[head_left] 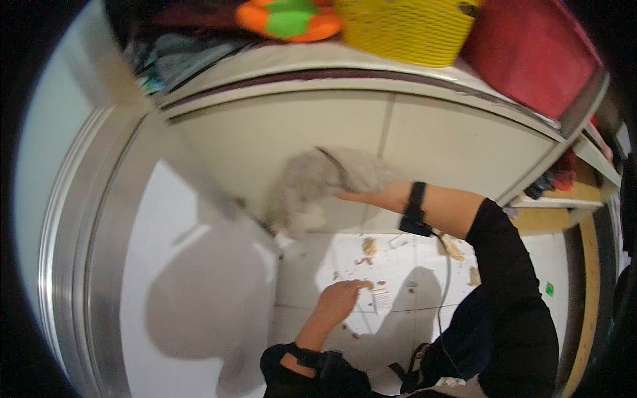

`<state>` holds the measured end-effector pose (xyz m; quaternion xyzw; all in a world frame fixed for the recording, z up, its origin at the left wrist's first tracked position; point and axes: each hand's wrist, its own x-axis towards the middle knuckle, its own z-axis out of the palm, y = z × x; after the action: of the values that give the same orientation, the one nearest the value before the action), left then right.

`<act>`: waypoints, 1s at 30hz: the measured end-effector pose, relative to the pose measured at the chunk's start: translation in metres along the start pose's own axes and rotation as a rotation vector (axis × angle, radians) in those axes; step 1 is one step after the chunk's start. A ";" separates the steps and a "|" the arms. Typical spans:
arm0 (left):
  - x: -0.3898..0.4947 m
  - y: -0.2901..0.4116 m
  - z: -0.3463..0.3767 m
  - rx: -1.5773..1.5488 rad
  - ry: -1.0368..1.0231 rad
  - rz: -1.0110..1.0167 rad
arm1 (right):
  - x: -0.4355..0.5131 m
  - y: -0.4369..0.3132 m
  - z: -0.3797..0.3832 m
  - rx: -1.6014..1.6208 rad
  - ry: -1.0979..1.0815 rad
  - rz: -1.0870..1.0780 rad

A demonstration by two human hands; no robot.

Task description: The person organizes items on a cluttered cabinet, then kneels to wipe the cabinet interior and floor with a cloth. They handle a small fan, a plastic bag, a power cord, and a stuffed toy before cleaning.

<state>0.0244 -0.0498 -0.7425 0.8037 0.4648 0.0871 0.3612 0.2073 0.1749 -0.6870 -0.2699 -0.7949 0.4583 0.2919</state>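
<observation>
My right hand grips a greyish cloth, which is blurred and hangs in front of the beige cabinet front. The cloth hides most of my fingers. Lower down, my left hand is over the white tiled floor, its fingers pointing right. Whether anything is between those fingers is unclear. Close to its fingertips lie small brown bits and a pale slip of paper with printed lines. A crumpled tan scrap lies farther back on the floor.
On top of the cabinet are a yellow woven basket, a red bin or box and an orange-green item. A metal-edged frame runs along the left. Open shelves stand at right. A cable hangs from my right wrist strap.
</observation>
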 end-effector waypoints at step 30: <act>0.046 0.039 0.057 0.154 -0.114 0.130 | -0.317 0.037 -0.106 -1.118 0.368 0.369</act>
<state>0.1036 -0.0527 -0.7671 0.8612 0.3956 0.0285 0.3178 0.5054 0.0312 -0.7454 -0.5897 -0.7917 -0.0386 0.1545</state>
